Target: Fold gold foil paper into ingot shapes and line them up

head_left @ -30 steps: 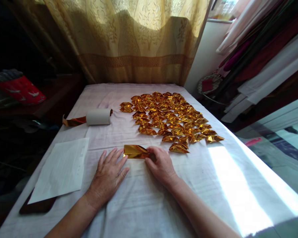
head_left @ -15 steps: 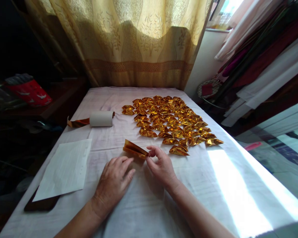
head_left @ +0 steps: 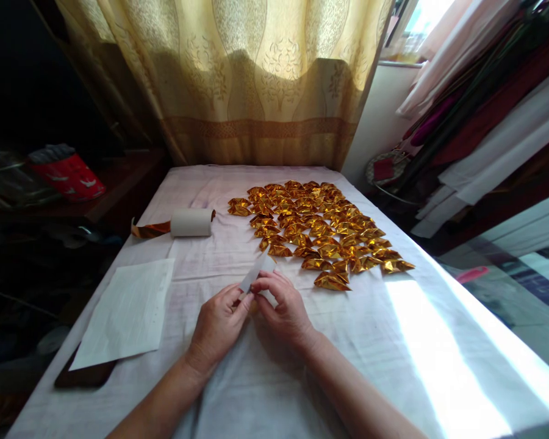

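Between my two hands is a small folded piece of gold foil paper [head_left: 258,269], tilted up, with a pale side showing toward me. My left hand [head_left: 219,326] pinches its lower left end between thumb and fingers. The fingers of my right hand [head_left: 284,305] are closed on its right edge, and they partly cover the folds. Beyond and to the right, many folded gold foil ingots [head_left: 320,228] sit in close rows on the white cloth.
A grey-white cardboard roll [head_left: 191,223] with a copper-coloured foil strip [head_left: 152,230] lies at the left. A white sheet of paper [head_left: 125,311] rests partly over a dark flat object [head_left: 85,375]. The white cloth [head_left: 375,366] covers the table; a patterned curtain [head_left: 256,91] hangs behind.
The foil paper has turned from its gold side to its pale side and now stands more upright. My left hand has moved in from beside it and closed on it.
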